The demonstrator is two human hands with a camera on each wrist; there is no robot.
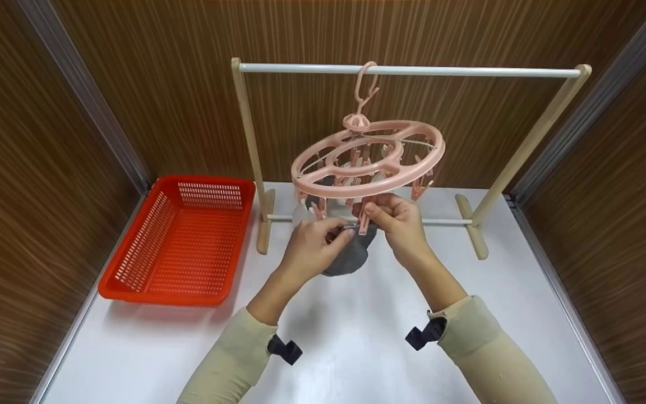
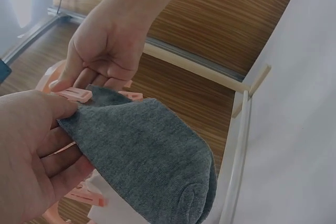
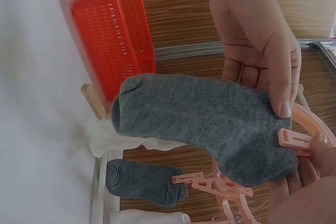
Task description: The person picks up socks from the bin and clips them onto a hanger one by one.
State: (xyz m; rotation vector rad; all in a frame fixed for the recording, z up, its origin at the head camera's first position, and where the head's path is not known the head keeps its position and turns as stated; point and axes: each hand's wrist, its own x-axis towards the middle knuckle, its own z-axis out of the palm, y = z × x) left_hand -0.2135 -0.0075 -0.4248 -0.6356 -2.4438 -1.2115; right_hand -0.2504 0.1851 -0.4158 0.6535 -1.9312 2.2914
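A grey sock [image 3: 194,114] hangs below the pink round clip hanger [image 1: 351,192], its toe pointing down. My left hand [image 1: 312,247] pinches the sock near its opening, between thumb and fingers. With thumb and fingers, my right hand [image 1: 398,221] grips a pink clothespin [image 1: 364,222] of the hanger. In the right wrist view that clothespin lies over the edge of the sock's cuff. The two hands are close together at the cuff. In the left wrist view the sock [image 2: 147,150] hides part of the hanger behind it.
The hanger hooks over the white bar [image 1: 469,71] of a wooden-legged rack. Another grey sock [image 3: 142,182] hangs from a clip, with a white sock [image 3: 152,217] beside it. Several unused clips dangle around. A red basket [image 1: 239,241] stands left of the rack, near the wall.
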